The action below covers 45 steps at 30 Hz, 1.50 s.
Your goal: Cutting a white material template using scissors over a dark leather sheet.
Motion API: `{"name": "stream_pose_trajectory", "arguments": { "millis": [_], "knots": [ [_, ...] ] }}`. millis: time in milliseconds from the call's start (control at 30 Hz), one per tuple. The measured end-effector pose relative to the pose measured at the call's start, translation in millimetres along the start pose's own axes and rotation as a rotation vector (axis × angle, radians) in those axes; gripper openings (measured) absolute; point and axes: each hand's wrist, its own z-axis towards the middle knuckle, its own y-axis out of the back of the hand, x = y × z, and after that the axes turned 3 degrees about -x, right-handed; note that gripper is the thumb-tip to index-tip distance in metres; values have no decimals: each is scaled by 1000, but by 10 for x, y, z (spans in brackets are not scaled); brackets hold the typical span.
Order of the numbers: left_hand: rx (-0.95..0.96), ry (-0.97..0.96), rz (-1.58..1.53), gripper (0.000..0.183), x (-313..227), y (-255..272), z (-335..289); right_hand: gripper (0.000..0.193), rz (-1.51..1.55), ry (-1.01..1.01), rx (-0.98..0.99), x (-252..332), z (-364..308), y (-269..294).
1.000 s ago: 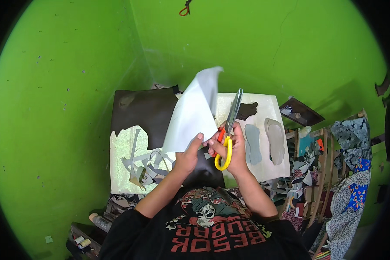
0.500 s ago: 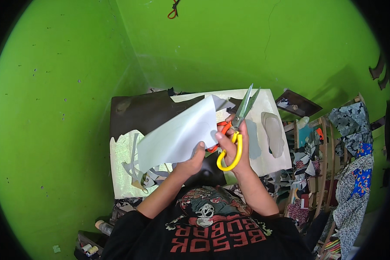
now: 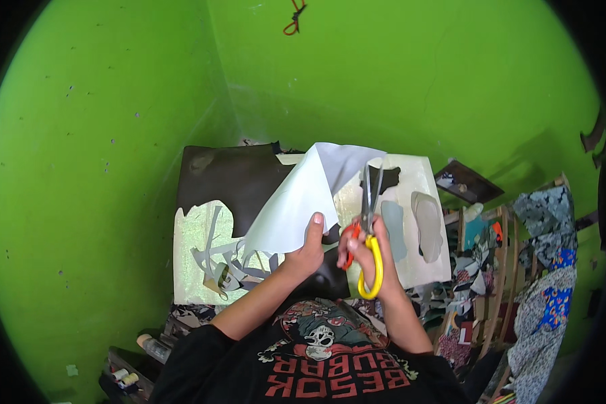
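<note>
Clamping the white sheet (image 3: 291,205) in my left fingers (image 3: 315,232), I have my right fingers (image 3: 382,237) closed round the scissors (image 3: 366,221), blades parted toward the counter (image 3: 421,174)'s far edge.

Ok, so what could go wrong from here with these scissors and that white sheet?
The scissors in the right hand have their blades parted, so a slip might nick the left hand gripping the white sheet nearby. The sheet is curled rather than flat, so any cut could wander. The blades also appear in front of the small dark piece, which they might snag if lowered.
</note>
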Motion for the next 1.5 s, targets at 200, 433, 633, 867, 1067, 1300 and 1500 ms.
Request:
{"name": "stream_pose_trajectory", "arguments": {
  "millis": [200,433,633,867,1067,1300,1500],
  "knots": [
    [-35,-20,-26,26,-81,-112,138,48,-60,-88,158,-95,-336,-37],
    [81,80,134,32,-53,-73,206,53,-200,-45,155,-134,-352,-65],
    [114,-11,158,27,-111,-170,202,79,-183,-14,146,-129,-281,-33],
    [273,139,205,25,-289,-163,165,90,-192,23,98,-198,-224,15],
    [267,221,181,26,-312,-147,144,102,-48,-38,167,-271,-215,71],
    [233,169,104,32,-350,-180,136,107,1,-66,140,-231,-201,78],
    [229,14,154,34,-247,-170,176,105,27,-68,154,-165,-167,73]
  ]
}}
